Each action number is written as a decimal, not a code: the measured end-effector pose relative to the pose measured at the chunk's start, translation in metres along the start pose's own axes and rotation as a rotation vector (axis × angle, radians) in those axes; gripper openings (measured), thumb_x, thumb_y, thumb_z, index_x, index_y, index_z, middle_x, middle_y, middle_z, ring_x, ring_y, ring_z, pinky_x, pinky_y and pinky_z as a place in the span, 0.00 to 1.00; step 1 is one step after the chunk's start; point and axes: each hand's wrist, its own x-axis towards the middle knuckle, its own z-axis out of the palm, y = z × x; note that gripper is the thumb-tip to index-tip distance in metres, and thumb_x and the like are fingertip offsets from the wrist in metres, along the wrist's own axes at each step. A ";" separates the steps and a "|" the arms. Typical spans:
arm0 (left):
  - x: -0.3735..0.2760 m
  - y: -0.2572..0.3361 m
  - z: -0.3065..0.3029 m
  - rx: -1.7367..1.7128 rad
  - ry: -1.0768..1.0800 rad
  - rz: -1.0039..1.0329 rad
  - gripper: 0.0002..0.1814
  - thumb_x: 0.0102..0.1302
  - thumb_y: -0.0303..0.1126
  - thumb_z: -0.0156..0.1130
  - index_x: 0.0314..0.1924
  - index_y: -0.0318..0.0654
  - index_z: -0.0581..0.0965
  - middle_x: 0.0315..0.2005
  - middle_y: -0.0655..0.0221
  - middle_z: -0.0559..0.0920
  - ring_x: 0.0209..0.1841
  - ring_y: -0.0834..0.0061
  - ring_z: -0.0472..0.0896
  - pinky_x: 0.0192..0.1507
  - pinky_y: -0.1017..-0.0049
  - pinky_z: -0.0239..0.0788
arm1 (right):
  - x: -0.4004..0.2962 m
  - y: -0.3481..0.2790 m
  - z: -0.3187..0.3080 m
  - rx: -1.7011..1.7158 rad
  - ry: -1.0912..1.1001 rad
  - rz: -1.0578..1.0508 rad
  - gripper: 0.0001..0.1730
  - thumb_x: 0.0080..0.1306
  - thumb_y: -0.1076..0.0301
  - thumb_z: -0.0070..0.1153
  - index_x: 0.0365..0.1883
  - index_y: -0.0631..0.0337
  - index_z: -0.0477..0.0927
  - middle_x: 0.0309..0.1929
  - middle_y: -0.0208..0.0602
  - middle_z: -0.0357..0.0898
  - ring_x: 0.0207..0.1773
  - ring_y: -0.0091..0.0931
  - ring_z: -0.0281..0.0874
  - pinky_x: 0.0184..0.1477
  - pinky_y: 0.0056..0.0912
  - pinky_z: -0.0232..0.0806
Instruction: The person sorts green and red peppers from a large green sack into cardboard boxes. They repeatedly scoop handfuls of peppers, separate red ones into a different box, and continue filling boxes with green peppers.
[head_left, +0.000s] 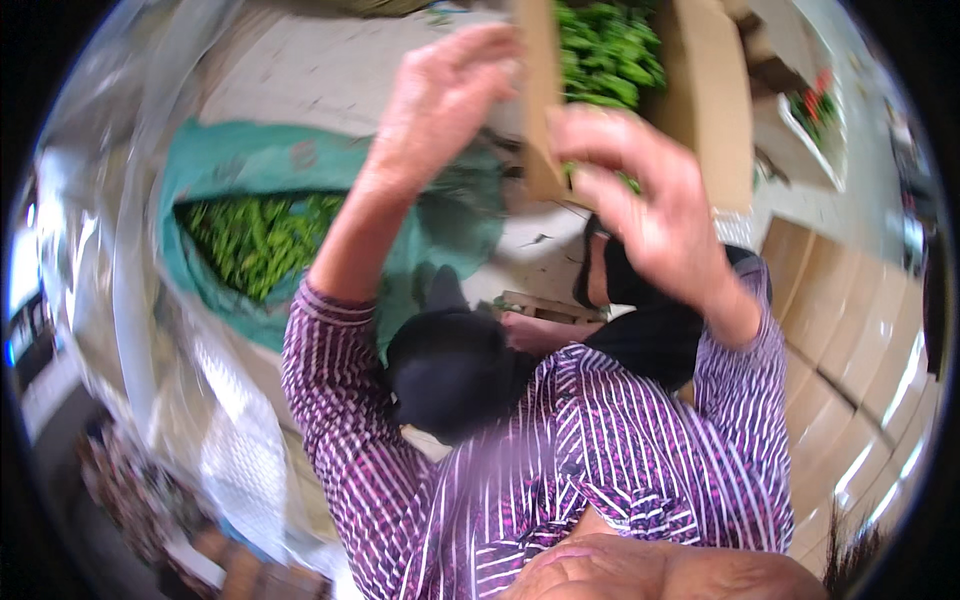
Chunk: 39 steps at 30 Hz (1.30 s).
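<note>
A cardboard box (720, 105) stands before me, holding glossy green peppers (607, 52). My left hand (454, 90) is raised outside its left cardboard flap (538, 97), fingertips at the flap; blur and the flap hide whether they grip it. Over the box's near end is my right hand (637, 176), blurred, with thumb and fingers apart. Its fingertips reach the flap's inner side, and some green shows between thumb and fingers. Below my left forearm lies a teal woven sack (262, 157), its slit gaping over many slender green peppers (262, 240).
Clear plastic sheeting (135, 262) hangs along the left. At right are a white foam box (836, 161) with red and green produce and a flat, taped cardboard piece (832, 322). A dark rounded object (457, 367) sits by my legs.
</note>
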 end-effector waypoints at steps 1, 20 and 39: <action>-0.015 0.010 -0.002 -0.213 -0.027 -0.130 0.19 0.70 0.30 0.58 0.56 0.24 0.77 0.47 0.57 0.85 0.46 0.74 0.84 0.48 0.75 0.77 | -0.012 -0.007 0.020 -0.014 0.027 -0.068 0.12 0.62 0.79 0.59 0.45 0.65 0.81 0.48 0.45 0.83 0.48 0.36 0.84 0.48 0.35 0.76; -0.219 -0.212 -0.293 0.851 0.696 -0.548 0.23 0.59 0.36 0.61 0.53 0.34 0.79 0.46 0.50 0.84 0.50 0.50 0.81 0.54 0.60 0.71 | 0.117 0.198 0.328 -0.187 -0.527 0.087 0.40 0.63 0.54 0.60 0.66 0.71 0.63 0.63 0.63 0.71 0.66 0.50 0.70 0.66 0.47 0.65; -0.271 -0.244 -0.372 1.446 0.770 -0.483 0.28 0.62 0.50 0.66 0.52 0.33 0.78 0.52 0.48 0.79 0.55 0.47 0.76 0.55 0.53 0.68 | 0.155 0.233 0.284 0.226 -0.554 0.725 0.40 0.68 0.54 0.60 0.71 0.67 0.63 0.67 0.44 0.70 0.67 0.33 0.69 0.67 0.34 0.62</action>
